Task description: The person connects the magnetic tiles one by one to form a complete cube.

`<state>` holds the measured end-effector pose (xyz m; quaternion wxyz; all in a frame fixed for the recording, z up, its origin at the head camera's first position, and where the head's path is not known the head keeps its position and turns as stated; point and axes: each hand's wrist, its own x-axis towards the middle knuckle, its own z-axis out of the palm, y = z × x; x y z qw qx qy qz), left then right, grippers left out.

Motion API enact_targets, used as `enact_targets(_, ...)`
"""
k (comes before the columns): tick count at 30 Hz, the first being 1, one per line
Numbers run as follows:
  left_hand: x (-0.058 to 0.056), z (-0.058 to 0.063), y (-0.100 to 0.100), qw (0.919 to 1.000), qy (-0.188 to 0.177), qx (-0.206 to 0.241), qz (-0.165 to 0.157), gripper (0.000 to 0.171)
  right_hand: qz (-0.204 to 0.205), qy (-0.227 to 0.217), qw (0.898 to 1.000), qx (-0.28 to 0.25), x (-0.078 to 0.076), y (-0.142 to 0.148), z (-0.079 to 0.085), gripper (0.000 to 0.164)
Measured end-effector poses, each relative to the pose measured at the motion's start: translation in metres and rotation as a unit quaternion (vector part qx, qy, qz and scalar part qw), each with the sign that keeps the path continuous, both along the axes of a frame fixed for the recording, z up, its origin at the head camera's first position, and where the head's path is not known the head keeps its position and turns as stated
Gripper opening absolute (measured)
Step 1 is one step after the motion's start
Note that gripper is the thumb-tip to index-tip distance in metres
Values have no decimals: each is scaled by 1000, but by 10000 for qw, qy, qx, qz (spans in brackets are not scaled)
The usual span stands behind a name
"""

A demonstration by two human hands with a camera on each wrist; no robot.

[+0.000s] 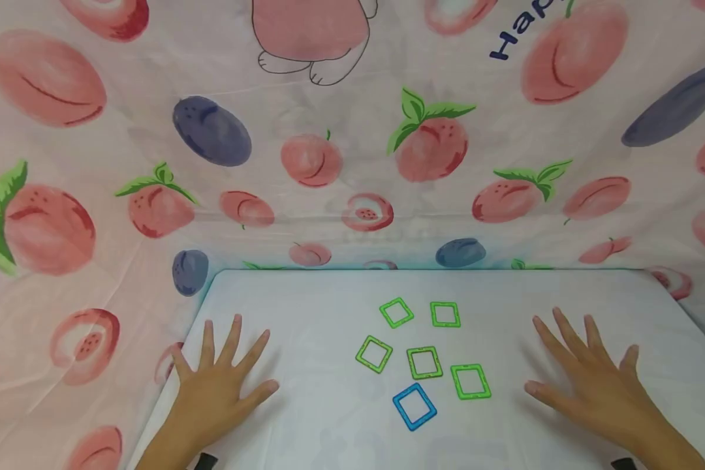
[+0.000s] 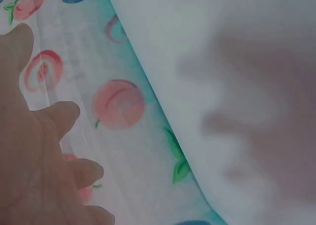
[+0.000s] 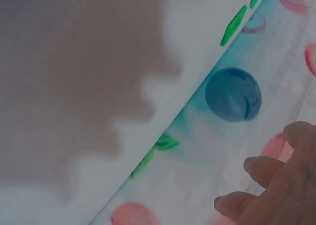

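Several small square plastic frames lie flat and apart on the white table. One frame is blue (image 1: 402, 415) and sits nearest the front. The others are green, among them a right-hand green frame (image 1: 471, 395), a darker green frame (image 1: 427, 376) in the middle and a left-hand green frame (image 1: 363, 361). My left hand (image 1: 214, 391) is spread over the table's left side, fingers apart and holding nothing. Spread likewise, my right hand (image 1: 599, 385) is right of the frames, touching none of them. In the wrist views, parts of the left hand (image 2: 34, 156) and right hand (image 3: 281, 185) show.
A fruit-print cloth (image 1: 311, 215) hangs behind the table and along its sides. The white tabletop (image 1: 317, 326) has a straight back edge against the cloth. Both hands cast shadows on it. Dark bands (image 1: 206, 461) show at the wrists.
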<state>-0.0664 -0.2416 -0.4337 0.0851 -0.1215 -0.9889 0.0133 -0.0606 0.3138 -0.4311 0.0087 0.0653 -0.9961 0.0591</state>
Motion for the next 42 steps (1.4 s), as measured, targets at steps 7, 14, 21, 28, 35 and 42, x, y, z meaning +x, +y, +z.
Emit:
enact_targets(7, 2, 2, 34, 9994, -99, 190, -275, 68, 155, -498, 9977, -429, -10, -30, -1, 98)
enact_targets(14, 4, 6, 76, 9956, -231, 593, -691, 60, 554, -330, 9933, -957, -20, -55, -6, 85)
enact_targets(21, 3, 6, 116, 9843, -518, 1291, -1091, 57, 1022, -174, 9860, -1309, -41, -77, -13, 70)
enact_targets(28, -2, -4, 148, 9507, -1562, 2342, -1301, 54, 1469, -468, 9719, -1781, -61, -95, -19, 62)
enact_targets(35, -11, -18, 169, 9138, -2074, 3139, -1530, 47, 1427, -863, 9685, -1847, -78, -109, -24, 57)
enact_targets(42, -13, -32, 184, 8908, -2454, 3504, -1530, 41, 1697, -1051, 9575, -2084, -91, -119, -31, 54)
